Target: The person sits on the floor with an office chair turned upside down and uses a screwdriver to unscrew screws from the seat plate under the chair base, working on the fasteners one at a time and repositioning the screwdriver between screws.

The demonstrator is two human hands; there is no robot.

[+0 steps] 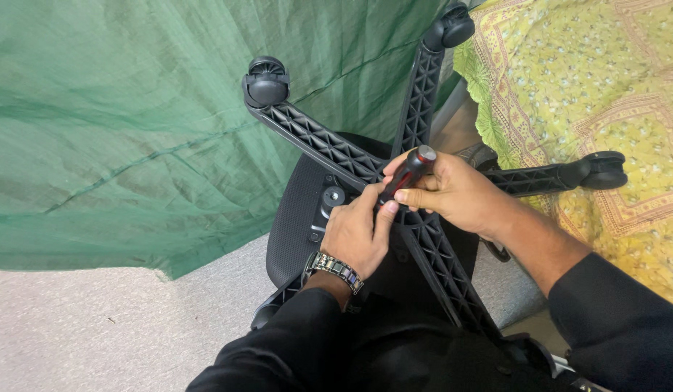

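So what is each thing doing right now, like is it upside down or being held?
Chair base: upside down, legs pointing up and out.
Wheels: on the leg ends, in the air.
Screwdriver: tip down at the middle of the base.
Right hand: closed around the screwdriver handle.
Left hand: resting on the base hub, thumb beside the screwdriver.
Green sheet: hanging, wrinkled.

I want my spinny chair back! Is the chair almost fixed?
Not quite. Done: the black star-shaped base sits on the upturned chair with wheels on the arms in view. In hand: the right hand holds a red-and-black screwdriver at the hub; the left hand steadies it. Left: turning the chair upright.
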